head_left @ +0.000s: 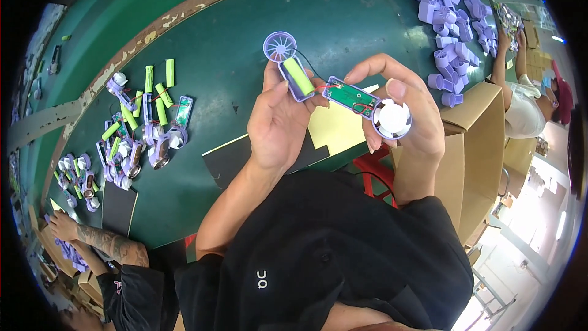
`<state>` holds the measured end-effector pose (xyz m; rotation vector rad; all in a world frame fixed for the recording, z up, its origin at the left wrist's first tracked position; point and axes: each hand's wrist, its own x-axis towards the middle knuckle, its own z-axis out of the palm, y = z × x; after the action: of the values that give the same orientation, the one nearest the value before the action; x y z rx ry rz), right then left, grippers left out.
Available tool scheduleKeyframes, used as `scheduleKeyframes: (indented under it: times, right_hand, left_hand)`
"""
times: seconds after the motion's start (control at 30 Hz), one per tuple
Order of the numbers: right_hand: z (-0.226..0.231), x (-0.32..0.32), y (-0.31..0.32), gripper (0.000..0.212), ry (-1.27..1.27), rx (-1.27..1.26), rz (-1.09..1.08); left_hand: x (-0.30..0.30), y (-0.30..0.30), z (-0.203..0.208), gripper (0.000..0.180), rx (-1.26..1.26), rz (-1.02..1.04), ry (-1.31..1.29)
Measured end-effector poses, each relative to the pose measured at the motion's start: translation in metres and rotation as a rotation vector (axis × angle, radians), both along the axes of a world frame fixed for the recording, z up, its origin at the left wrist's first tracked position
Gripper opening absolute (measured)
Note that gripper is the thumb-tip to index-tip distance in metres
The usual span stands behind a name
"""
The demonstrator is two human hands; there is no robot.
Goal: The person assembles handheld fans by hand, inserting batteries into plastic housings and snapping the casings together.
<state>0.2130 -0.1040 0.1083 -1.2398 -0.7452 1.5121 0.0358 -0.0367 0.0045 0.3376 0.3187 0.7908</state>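
Observation:
My left hand [273, 125] grips a purple fan housing half [280, 48] with a round spoked grille at its far end. A lime-green battery cell [299, 76] lies in its handle. Closed around the other half, my right hand [416, 107] holds a purple handheld fan body with a green circuit board [350, 97] and a white fan blade [392, 118] in its round end. Thin red and dark wires run between the two halves, which are held apart above the table. Some fingertips of both hands are hidden behind the parts.
On the green table [226, 43], wired fan halves and green cells [138, 122] lie in a heap at left. Purple housings [450, 30] are piled far right. Yellow sheet [337, 125] and black sheet [229, 162] lie near me. A cardboard box [474, 141] stands right; co-workers sit both sides.

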Motion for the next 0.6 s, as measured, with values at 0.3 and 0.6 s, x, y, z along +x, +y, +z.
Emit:
scheduleKeyframes:
  times: [0.3,0.6]
  right_hand:
    - [-0.002,0.0,0.002,0.035,-0.013,-0.06,0.039]
    - [-0.026,0.004,-0.005,0.028,-0.146,0.023,0.177]
  left_hand:
    - [-0.003,0.001,0.002,0.04,0.009,-0.013,0.013]
    - [-0.004,0.003,0.002,0.033,0.038,-0.026,0.146]
